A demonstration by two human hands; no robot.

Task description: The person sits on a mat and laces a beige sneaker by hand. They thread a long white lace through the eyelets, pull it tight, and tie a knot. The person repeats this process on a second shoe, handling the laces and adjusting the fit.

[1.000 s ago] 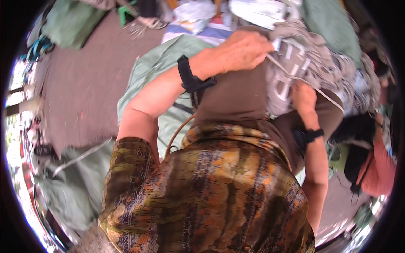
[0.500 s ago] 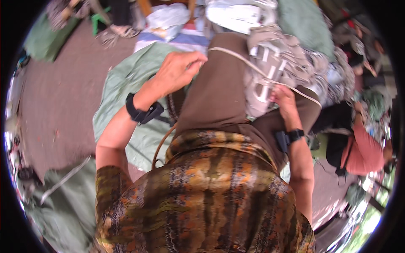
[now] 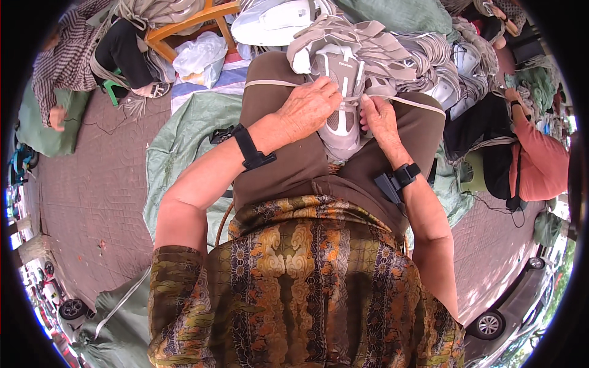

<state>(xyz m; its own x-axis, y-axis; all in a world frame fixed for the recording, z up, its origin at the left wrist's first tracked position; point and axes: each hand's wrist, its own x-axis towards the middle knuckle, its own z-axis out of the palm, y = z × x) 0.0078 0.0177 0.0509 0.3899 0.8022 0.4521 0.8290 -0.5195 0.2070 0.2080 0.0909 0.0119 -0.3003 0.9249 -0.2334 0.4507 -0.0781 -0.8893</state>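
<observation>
A grey and white shoe upper [image 3: 341, 122] lies between my thighs, toe toward me, with a thin cord across its lacing area. My left hand [image 3: 310, 110] is over its left side, fingers bent and pinched together; what is between them is hidden. At the right edge my right hand [image 3: 381, 121] has its thumb and curled fingers closed on the upper. A pale band [image 3: 411, 105] stretches across my knees and passes at the shoe upper. Behind it lie more grey uppers [image 3: 380, 52] in an overlapping bundle.
Green sheeting [image 3: 184, 147] spreads beneath me. White uppers [image 3: 279, 21], a plastic bag [image 3: 201, 58] and a wooden stool [image 3: 161, 46] stand ahead. People sit at left, at far right, and in a salmon top [image 3: 540, 159] at right. A parked car [image 3: 518, 300] is behind right.
My left hand has come right and down from the air onto the shoe upper. My right hand stays at its right side. The view has shifted, with the upper now more central.
</observation>
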